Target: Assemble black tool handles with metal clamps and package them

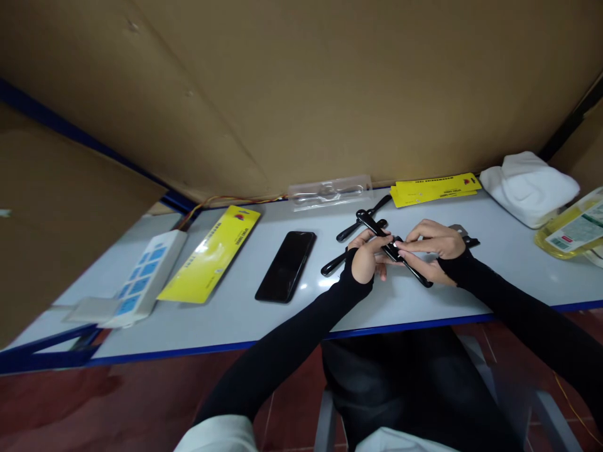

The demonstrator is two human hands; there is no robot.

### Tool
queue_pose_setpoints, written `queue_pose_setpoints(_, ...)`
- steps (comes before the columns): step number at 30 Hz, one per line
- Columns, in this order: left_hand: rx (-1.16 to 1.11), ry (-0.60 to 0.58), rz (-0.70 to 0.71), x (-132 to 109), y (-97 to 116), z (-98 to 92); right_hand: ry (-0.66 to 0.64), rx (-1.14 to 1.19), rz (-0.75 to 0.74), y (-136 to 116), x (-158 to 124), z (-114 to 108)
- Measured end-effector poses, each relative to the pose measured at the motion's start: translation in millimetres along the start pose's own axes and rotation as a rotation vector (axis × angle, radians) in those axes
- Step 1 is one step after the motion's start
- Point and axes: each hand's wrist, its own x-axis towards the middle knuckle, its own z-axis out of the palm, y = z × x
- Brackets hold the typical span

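White plastic shows first at the far left: a power strip point(157, 267) with blue markings, perhaps set at the table's end so its cable runs clear of the hands. Next to it, a yellow card point(210, 254) lies slantwise on the pale table point(235, 317), and then a dark phone point(285, 266) lies flat, well apart from the handwork. Behind, a clear plastic package point(330, 193) sits against the brown panel point(301, 94), likely pushed back to free the front.

Two loose black tools, one farther back point(362, 218) and one nearer point(332, 264) that runs behind the left hand, lie close by, probably for easy reach. The left hand point(367, 260) grasps a black two-handled tool point(390, 252), its thumb laid along the bar, seemingly to steady it. This tool is just above the table between both hands, slanting down toward the person on the right. The right hand point(431, 242) comes in from the other side, wrist slightly bent and fingers drawn together, pinching at the tool's middle; whether it grips a separate small part, I cannot tell.

Just beyond the right hand, a grey metal piece point(456, 229) is partly hidden. Farther back lie stacked yellow cards point(433, 190), then a white bundle point(530, 188) and a bottle point(577, 226) of yellow liquid, apparently parked at the edge.
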Motion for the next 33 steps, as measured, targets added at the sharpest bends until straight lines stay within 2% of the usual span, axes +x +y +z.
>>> queue_pose_setpoints(4, -0.002, -0.041, -0.001, 4.6, -7.1, -3.7, -0.079, 0.044, 0.194, -0.3, 2.2, -5.9)
queue_pose_setpoints(7, 0.027, -0.009, 0.009, 0.8, -5.7, 1.0, -0.157, 0.133, 0.359, -1.0, 5.0, -12.1)
queue_pose_setpoints(9, 0.056, 0.001, 0.007, -4.3, -1.7, 5.9, -0.184, 0.185, 0.409, -1.2, 5.8, -14.3)
queue_pose_setpoints(12, 0.093, -0.018, -0.016, -11.1, 4.4, 12.0, -0.179, 0.162, 0.405, -2.1, 5.9, -13.4)
queue_pose_setpoints(15, 0.104, -0.010, -0.011, -13.0, 6.0, 14.3, -0.109, 0.066, 0.364, -5.1, 5.0, -9.0)
queue_pose_setpoints(20, 0.120, 0.040, 0.047, -9.2, 1.3, 14.1, 0.006, -0.094, 0.187, -10.4, 0.7, -1.6)
queue_pose_setpoints(28, 0.128, 0.101, 0.102, -9.8, 1.2, 17.3, -0.022, -0.104, 0.177, -21.4, 5.9, -14.1)
queue_pose_setpoints(33, 0.152, 0.079, 0.119, -8.3, -2.6, 14.6, -0.054, -0.045, 0.169, -14.2, 4.6, -12.1)
